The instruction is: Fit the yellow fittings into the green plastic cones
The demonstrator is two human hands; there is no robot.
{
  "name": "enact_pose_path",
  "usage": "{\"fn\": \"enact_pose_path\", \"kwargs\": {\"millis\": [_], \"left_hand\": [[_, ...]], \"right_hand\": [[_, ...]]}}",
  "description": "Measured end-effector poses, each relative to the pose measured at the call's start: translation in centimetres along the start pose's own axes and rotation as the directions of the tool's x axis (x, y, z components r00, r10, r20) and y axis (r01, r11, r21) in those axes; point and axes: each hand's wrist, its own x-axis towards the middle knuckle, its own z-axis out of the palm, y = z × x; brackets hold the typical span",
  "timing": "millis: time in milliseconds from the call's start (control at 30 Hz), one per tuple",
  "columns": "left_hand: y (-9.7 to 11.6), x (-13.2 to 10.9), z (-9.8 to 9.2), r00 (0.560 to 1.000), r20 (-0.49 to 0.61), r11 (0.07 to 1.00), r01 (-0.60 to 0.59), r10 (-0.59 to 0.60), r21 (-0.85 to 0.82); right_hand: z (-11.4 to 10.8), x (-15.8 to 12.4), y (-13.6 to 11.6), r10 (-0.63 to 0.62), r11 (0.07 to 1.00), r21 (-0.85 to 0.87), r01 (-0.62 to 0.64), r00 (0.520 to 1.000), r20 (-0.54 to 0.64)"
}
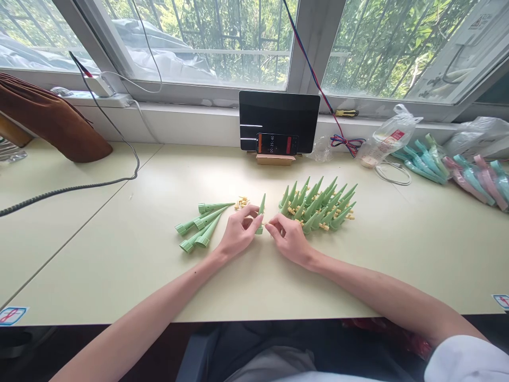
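A green cone (262,204) stands point up, leaning slightly, over the middle of the desk (119,265), somewhat nearer the front edge than the back edge. The left hand (239,229) grips it near its wide lower end, thumb and fingers closed around it. Just beside it, the right hand (289,237) pinches a small yellow piece (265,224) at the cone's side; the fingers hide most of that piece, and whether it is seated in the cone I cannot tell.

Right beyond the left hand lies a little heap of yellow pieces (241,202). Toward the desk's left edge, five loose cones (214,207) lie fanned out on their sides. Past the right hand, toward the right edge, a close cluster of cones (318,207) stands points up, with yellow bits among them.

At the back edge a phone (277,144) showing a timer leans on a dark tablet (278,114). Plastic-wrapped teal and pink items (469,180) fill the back right corner.
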Motion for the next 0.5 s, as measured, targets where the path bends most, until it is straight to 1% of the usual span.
{"fn": "enact_pose_path", "kwargs": {"millis": [167,300,500], "left_hand": [[0.13,-0.2,0.03,0.999,0.045,1.0,-0.026,0.025,0.015],[0.31,-0.22,0.03,0.996,0.074,0.999,-0.041,0.041,0.003],[0.19,-0.18,0.11,0.995,0.089,0.999,-0.046,0.044,0.023]], "right_hand": [[0.03,-0.01,0.09,0.013,1.0,-0.003,-0.013,1.0,0.015],[0.08,-0.03,0.14,0.003,1.0,-0.019,-0.003,1.0,0.0],[0.08,0.03,0.08,0.006,1.0,-0.014,-0.007,1.0,-0.012]]}}
